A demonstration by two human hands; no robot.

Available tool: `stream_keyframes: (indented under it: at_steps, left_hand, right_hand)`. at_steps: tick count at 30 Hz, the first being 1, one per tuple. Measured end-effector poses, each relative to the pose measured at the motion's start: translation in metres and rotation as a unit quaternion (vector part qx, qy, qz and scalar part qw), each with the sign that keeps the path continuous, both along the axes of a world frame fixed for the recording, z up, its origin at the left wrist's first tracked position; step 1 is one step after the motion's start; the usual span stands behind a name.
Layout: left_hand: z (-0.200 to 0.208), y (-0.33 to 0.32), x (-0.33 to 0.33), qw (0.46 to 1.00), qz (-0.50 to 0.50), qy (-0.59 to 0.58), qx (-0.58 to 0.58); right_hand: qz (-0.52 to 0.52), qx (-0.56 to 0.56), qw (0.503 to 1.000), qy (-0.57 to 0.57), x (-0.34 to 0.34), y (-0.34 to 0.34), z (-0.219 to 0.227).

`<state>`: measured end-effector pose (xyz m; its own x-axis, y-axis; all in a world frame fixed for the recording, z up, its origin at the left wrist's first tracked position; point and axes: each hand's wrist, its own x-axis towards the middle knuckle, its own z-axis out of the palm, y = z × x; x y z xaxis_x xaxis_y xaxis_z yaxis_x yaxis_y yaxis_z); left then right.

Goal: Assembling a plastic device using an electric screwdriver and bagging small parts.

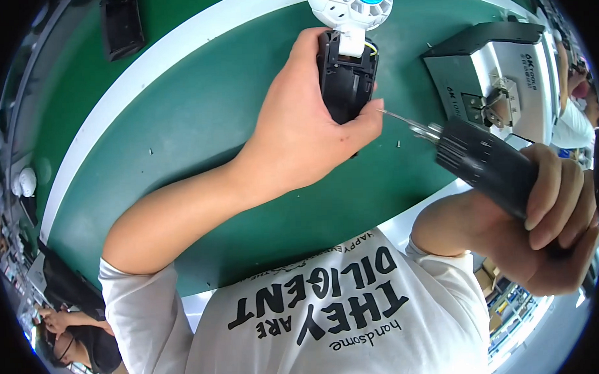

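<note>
My left hand (323, 117) is wrapped around a black plastic housing (345, 86), its thumb across the lower end. A round white fan-like head (350, 7) with a blue centre joins the housing's top by a white neck, where a pale wire shows. My right hand (545, 231) grips a black electric screwdriver (483, 164) from the right. Its thin bit points up and left, and the tip comes close to my left thumb. Whether the tip touches the thumb or the housing I cannot tell.
A metal screw-feeder box (487, 81) stands to the right on the green work mat (211, 117). Small loose screws (398, 144) lie scattered there. Beyond the curved white edge at far left is a black plastic shell (122, 28). Other people (74, 340) sit at both sides.
</note>
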<state>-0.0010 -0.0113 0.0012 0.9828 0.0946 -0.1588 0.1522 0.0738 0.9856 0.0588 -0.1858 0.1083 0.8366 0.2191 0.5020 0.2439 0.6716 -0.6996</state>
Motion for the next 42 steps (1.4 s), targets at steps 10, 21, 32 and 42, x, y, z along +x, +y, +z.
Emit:
stream_keyframes:
  at_steps: [10, 21, 32, 42]
  left_hand:
    - [0.0, 0.001, -0.004, 0.999, 0.016, -0.029, 0.026]
    - [0.001, 0.0, -0.005, 0.996, 0.029, -0.036, 0.072]
    - [0.029, 0.122, 0.005, 0.918, 0.056, -0.112, 0.375]
    - [0.045, 0.255, 0.004, 0.67, 0.169, -0.23, 0.685]
  right_hand:
    - [-0.11, -0.034, 0.991, -0.071, -0.017, 0.027, -0.009]
    - [-0.063, -0.121, 0.987, -0.083, -0.018, 0.04, -0.02]
    - [-0.118, 0.066, 0.984, -0.113, -0.05, 0.013, -0.012]
    - [-0.115, -0.001, 0.985, -0.125, -0.03, -0.022, -0.025]
